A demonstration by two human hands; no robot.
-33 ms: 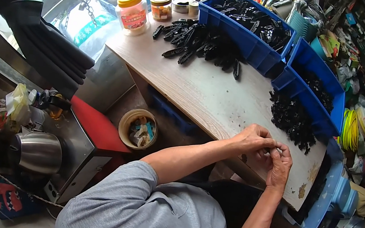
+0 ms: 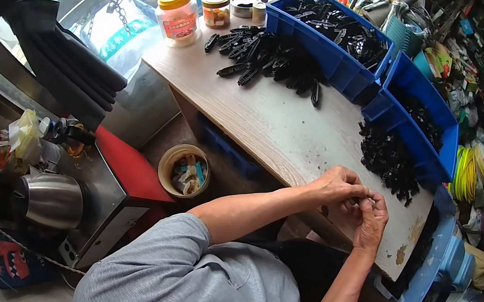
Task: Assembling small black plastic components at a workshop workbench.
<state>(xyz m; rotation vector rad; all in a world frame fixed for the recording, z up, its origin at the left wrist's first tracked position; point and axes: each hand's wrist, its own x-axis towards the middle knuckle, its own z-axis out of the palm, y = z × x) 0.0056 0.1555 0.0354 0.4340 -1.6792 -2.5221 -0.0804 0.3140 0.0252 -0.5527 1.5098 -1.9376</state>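
My left hand [image 2: 337,185] and my right hand [image 2: 370,224] meet over the near edge of the wooden table [image 2: 299,122]. Fingertips of both are pinched together, and whatever they hold is hidden or too small to make out. Beyond them to the right lies a heap of small black plastic parts [image 2: 386,160]. Farther back on the left is a pile of long, narrow black plastic pieces [image 2: 265,58]. Neither hand touches these piles.
Two blue bins, a large one [image 2: 334,69] and another [image 2: 412,139], hold black parts along the far side. Jars [image 2: 178,17] stand at the far left corner. A waste bucket [image 2: 163,169] is on the floor; a metal kettle [image 2: 52,200] sits on a cabinet at left.
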